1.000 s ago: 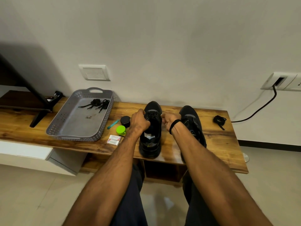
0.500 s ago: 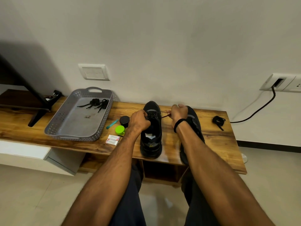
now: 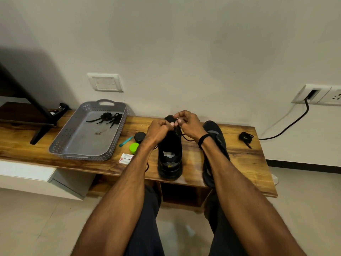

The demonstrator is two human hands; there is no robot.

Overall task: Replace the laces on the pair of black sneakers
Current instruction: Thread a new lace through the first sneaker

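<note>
Lace is what both hands hold. My left hand and right hand meet at centre frame, fingers curled and pinching the black cord. They sit above the far half of the sneaker, which stands just below them, heel toward me. The second sneaker sits just right of it, partly behind my right forearm. Both rest on the wooden bench. At left, a grey tray holds loose black laces. At right lies a coiled lace.
</note>
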